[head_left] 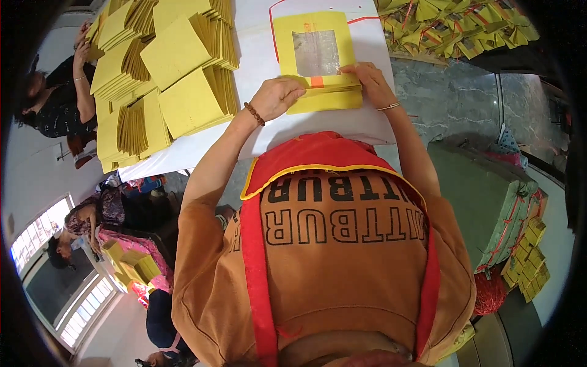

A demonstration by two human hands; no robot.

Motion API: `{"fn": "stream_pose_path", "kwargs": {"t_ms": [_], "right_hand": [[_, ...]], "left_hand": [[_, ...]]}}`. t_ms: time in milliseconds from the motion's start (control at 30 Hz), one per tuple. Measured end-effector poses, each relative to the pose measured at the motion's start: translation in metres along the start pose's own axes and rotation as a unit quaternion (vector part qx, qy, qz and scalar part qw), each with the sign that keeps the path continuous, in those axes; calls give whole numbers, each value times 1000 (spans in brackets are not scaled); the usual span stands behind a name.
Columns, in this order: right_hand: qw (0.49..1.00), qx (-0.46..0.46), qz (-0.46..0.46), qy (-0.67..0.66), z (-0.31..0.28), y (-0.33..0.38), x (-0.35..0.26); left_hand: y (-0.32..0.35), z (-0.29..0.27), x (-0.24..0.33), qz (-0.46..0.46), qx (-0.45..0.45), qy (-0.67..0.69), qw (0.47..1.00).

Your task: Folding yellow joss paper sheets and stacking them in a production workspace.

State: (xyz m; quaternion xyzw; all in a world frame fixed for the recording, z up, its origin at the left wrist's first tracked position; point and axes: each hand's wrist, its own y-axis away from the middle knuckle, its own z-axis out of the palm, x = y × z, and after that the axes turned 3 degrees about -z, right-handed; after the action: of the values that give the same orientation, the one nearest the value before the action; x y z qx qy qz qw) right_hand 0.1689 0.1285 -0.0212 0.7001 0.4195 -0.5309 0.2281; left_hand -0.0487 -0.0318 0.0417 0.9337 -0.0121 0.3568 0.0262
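Observation:
On the white-covered table in front of me lies a stack of yellow paper sheets [351,101]. Its top sheet [282,46] has a silvery foil-like rectangle [317,54] in the middle and small orange-red marks above and below it. My left hand [278,98], with a beaded bracelet at the wrist, is closed on the near left edge of that sheet, thumb and fingers together. At the near right corner, my right hand [372,84] pinches the same edge. Below this edge, the near ends of more yellow sheets show.
Tall piles of folded yellow paper [183,101] crowd the table's left side. More yellow paper pieces [458,27] lie beyond its right edge. A red string [273,30] runs across the white cover [254,67]. Green wrapped bundles [483,199] stand at right; another person's arm [82,79] reaches in at left.

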Motion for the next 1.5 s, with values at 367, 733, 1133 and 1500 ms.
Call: {"fn": "stream_pose_path", "kwargs": {"t_ms": [367, 733, 1133, 1500], "right_hand": [[999, 20, -28, 29, 1, -1, 1], [1000, -6, -12, 17, -2, 2, 7], [999, 38, 16, 14, 5, 1, 5], [942, 62, -154, 293, 0, 6, -15]], "left_hand": [[-3, 0, 1, -54, -13, 51, 997], [-3, 2, -12, -135, -32, 175, 975], [5, -2, -16, 2, 74, 105, 992], [-2, 3, -21, 92, 139, -86, 982]]}}
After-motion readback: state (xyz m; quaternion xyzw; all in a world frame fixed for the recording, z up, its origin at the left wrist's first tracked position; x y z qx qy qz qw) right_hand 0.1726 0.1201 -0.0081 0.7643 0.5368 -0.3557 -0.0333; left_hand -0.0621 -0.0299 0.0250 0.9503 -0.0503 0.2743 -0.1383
